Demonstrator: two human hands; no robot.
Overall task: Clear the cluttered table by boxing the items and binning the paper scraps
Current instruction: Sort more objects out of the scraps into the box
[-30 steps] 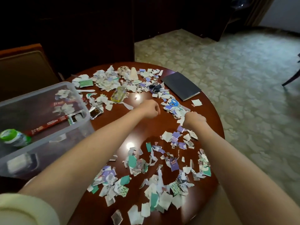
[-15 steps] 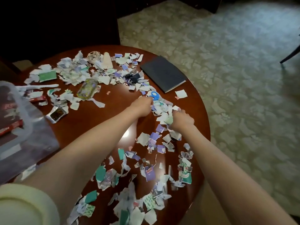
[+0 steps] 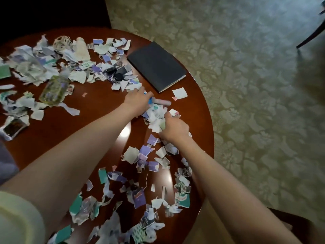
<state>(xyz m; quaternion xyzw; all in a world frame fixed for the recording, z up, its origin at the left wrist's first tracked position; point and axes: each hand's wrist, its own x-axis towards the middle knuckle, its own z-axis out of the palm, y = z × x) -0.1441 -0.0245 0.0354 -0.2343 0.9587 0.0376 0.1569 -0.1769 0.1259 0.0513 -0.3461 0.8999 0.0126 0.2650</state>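
Note:
Torn paper scraps (image 3: pixel 140 173) in white, purple and teal cover much of the round wooden table (image 3: pixel 52 138). My right hand (image 3: pixel 173 128) grips a bunch of scraps near the table's right side. My left hand (image 3: pixel 137 101) reaches just left of it, with fingers curled over more scraps and over blue-handled scissors (image 3: pixel 158 102). A small heap of scraps (image 3: pixel 156 115) lies between the two hands. A dark notebook (image 3: pixel 156 66) sits behind the hands. The storage box shows only as a grey blur (image 3: pixel 7 155) at the left edge.
A clear glass bottle (image 3: pixel 54 88) lies at the left, and a small wrapped pack (image 3: pixel 13 126) lies nearer me. Rubber bands (image 3: pixel 62 41) and a black object (image 3: pixel 114 73) sit among the far scraps. Patterned carpet (image 3: pixel 255 103) lies right of the table, with a chair leg (image 3: pixel 309 37) beyond.
The view has tilted down and right, so the box has slid almost out of frame. Both hands have moved forward and closed in on the scrap heap by the scissors.

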